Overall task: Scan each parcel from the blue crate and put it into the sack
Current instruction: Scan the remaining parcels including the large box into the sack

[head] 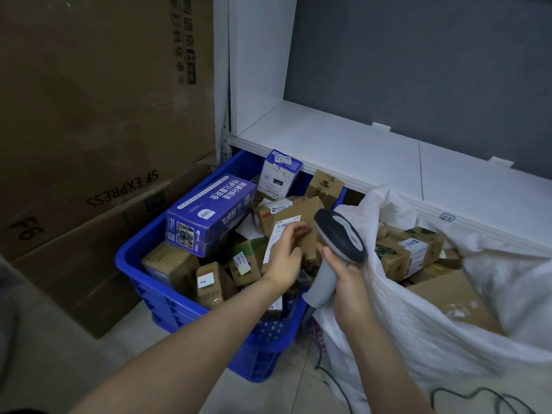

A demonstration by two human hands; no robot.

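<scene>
Progress: partway, est. Sack, right of blue crate, holds several parcels. Crate well loaded, many parcels left, incl. purple box near crate's left rim.

Left hand pinches labelled parcel atop pile by crate's right edge. Right hand clamped on scanner handle, head just beside that label. No beam visible, so scan unconfirmed.

Hidden: crate's lower layers, sack bottom, crate's far end under shelf. Label text unreadable.
</scene>
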